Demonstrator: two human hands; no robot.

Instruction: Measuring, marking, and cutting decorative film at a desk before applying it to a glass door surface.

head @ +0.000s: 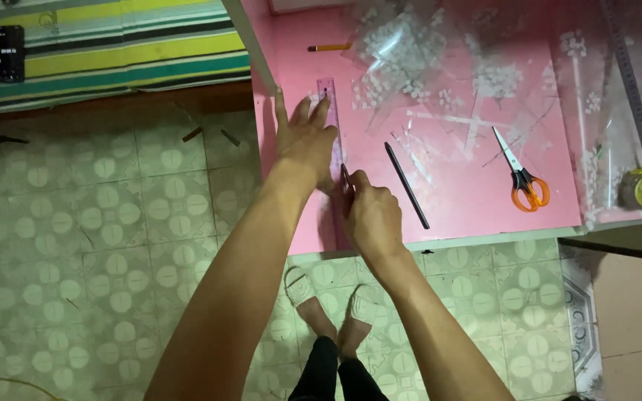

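The light is soft and a bit dim, the clear plastic sheets [440,67] shine with white glare, and the picture's edges look slightly bent.

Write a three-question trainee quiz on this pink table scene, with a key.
1. True or false: the left hand presses flat on the ruler.
2. What colour are the handles of the scissors? A) blue B) orange C) green
3. What lies on the table just right of the right hand?

Key:
1. True.
2. B.
3. A black stick, thin and slanted; whether pen or pencil cannot be told.
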